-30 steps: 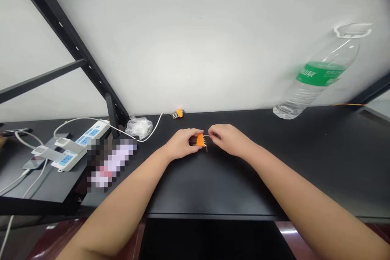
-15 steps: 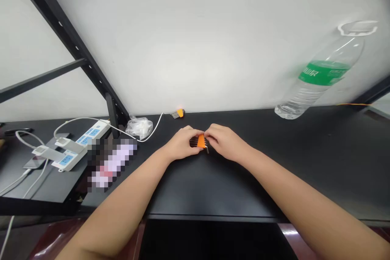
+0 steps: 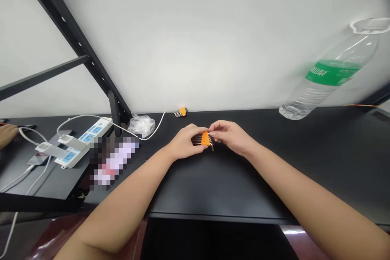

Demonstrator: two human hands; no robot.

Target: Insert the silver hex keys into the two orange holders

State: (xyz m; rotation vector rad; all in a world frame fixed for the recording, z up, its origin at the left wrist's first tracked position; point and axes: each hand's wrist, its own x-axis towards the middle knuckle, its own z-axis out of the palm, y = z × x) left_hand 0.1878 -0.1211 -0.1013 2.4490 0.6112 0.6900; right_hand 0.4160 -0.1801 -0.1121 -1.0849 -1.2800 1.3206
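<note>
My left hand (image 3: 186,142) grips the orange holder (image 3: 206,139) towards the back edge of the bench (image 3: 213,187). My right hand (image 3: 231,136) bunches at its keys (image 3: 212,147), whether gripping one I can't tell; a slack left grip could let the holder twist.

This looks like an office or workshop bench, given the black worktop (image 3: 219,189), rack frame (image 3: 65,27) and power strip (image 3: 88,138).

left grip (image 3: 186,143): orange key holder (image 3: 206,138) | right grip (image 3: 230,136): its edge (bottle (image 3: 333,74) beyond)
</note>
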